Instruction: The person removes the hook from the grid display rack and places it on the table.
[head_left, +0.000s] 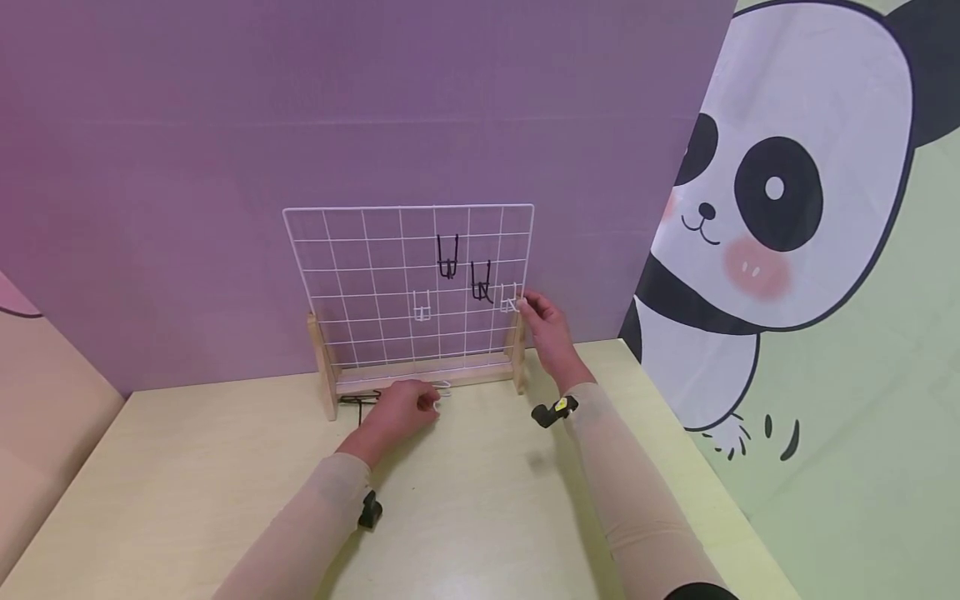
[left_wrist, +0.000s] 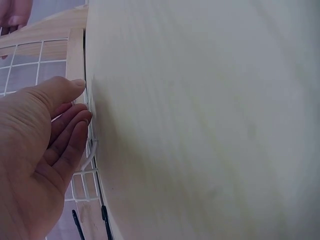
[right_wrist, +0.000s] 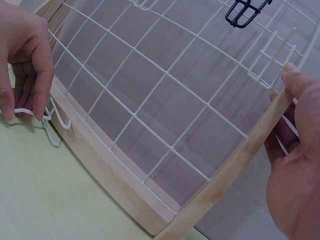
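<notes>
From the left hand [head_left: 402,408], a white hook [right_wrist: 48,117] protrudes; it's partly hidden.

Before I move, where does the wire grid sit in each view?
Head: the wire grid is near the centre, held in the wooden stand.
Left wrist: the wire grid is at the left, cropped by the picture's edge.
Right wrist: the wire grid runs aslant across the middle.
Shared landmark: the left hand.

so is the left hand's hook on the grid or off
Off: the left hand pinches the white hook in front of the wooden base.
</notes>
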